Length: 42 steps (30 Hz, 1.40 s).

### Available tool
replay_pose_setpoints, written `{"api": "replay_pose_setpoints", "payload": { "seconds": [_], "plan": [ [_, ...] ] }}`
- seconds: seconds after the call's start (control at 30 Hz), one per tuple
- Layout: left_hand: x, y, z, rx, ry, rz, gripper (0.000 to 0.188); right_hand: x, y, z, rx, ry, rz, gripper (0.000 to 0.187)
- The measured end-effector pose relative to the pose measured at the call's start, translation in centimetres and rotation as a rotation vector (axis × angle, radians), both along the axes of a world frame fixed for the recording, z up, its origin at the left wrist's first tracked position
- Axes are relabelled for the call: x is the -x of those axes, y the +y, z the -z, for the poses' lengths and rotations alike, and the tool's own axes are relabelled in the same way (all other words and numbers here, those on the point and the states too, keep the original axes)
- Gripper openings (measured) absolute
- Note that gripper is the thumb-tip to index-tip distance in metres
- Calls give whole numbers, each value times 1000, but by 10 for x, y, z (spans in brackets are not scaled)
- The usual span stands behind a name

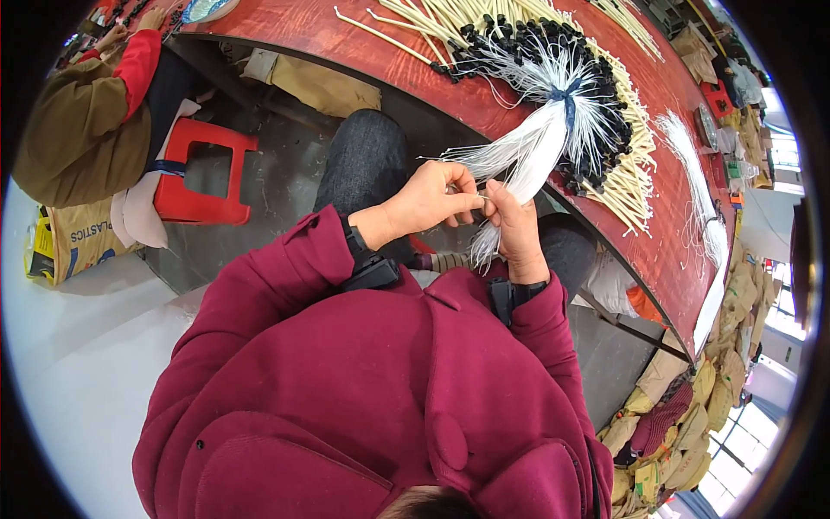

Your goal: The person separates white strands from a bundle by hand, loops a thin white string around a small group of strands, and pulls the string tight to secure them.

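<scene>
Your white strings [529, 149] lie in one big bundle just ahead of your hands, a little to your right, with the loose tail coming over the near edge of the red table [298, 28] toward your lap. A dark blue tie [567, 97] cinches the bundle at its middle, on the far side of your fingers and well apart from them.

Your left hand [424, 201] is closed to a pinch, thumb against forefinger, on what looks like a fine strand end at the left side of the tail. Your right hand [517, 229] has its thumb and forefinger drawn together on strands too, nearly touching the left fingertips; how many it grips you cannot tell from here. Some strings pass behind that hand and dangle below it, and others splay out leftward above your left hand.

The bundle's long axis slants from the upper right, on the table, down and leftward to you, the free ends pointing at your lap. Beyond the tie the strings fan out to a ring of black caps [598, 62], from which cream sticks [636, 149] radiate outward. A second white bundle [712, 246] stretches lengthwise near the table's right end.
</scene>
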<state>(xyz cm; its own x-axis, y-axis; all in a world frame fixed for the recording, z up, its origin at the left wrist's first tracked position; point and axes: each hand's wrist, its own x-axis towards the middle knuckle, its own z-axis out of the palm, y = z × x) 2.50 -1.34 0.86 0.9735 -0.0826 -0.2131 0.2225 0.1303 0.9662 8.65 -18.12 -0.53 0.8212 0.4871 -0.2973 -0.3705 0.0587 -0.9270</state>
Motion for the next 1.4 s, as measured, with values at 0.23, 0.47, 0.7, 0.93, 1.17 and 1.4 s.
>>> {"api": "replay_pose_setpoints", "payload": {
  "seconds": [0.23, 0.47, 0.7, 0.93, 1.17, 1.4],
  "plan": [
    [0, 2, 0, 469, 222, -16, 12, -3, -2, -1, 39, -10, -8, 23],
    [0, 6, 6, 485, 252, -191, 11, -5, -5, 4, 65, -87, -49, 24],
    [3, 10, 1, 583, 365, -205, 15, -7, -7, 8, 22, -66, -44, 25],
    [2, 7, -9, 308, 292, -90, 18, -6, -6, 4, 26, -62, -58, 26],
    [0, 16, 19, 402, 362, -48, 18, -6, -7, 0, 92, -85, -65, 30],
    [3, 16, -9, 472, 472, -169, 14, -6, -6, -1, 103, -74, -45, 29]
  ]
}}
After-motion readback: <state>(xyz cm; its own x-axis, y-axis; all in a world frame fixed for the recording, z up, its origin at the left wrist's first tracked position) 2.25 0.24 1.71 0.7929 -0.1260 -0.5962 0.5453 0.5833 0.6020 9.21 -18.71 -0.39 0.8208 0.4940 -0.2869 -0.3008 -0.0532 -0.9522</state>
